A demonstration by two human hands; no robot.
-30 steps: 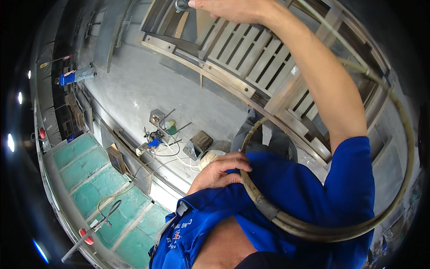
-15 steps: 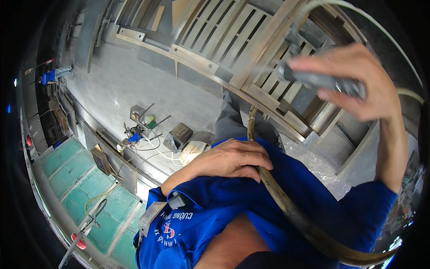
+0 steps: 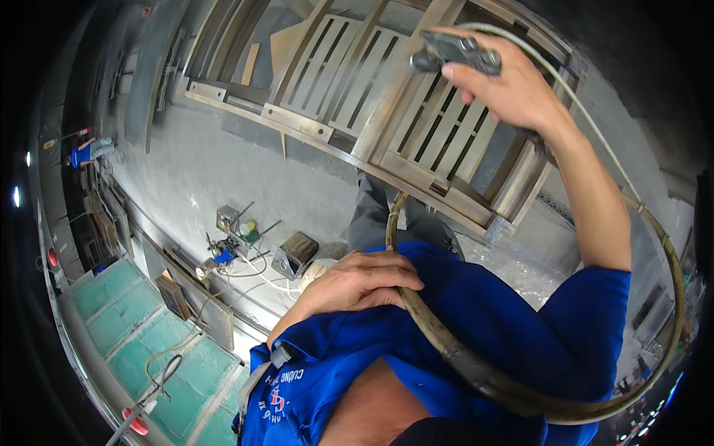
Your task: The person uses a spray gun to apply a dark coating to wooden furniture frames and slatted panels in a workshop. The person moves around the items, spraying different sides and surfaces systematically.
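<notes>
My right hand [image 3: 517,85] is raised at the upper right, closed around a dark spray gun [image 3: 461,53]. The gun's nose points left, above a brown wooden frame [image 3: 383,126] with pale slatted panels [image 3: 439,126]. A faint blur hangs in front of the nose. At my waist, my left hand [image 3: 361,281] is curled over a worn, yellowish-brown hose [image 3: 439,327]. That hose loops across my body to the lower right and up the right side, where a thinner pale hose [image 3: 561,89] arcs toward the gun. My right fingers are partly hidden behind the gun.
Several dusty containers [image 3: 297,249] and a small pump-like device [image 3: 223,249] with thin hoses stand on the grey floor [image 3: 193,163]. Green-topped panels [image 3: 156,357] run along the lower left. Dark boards [image 3: 152,74] stand upper left; a person in blue [image 3: 85,154] is far left.
My right hand has swung up and to the left with the spray gun, farther over the wooden frame. My left hand stays on the hose. The view has shifted slightly.
</notes>
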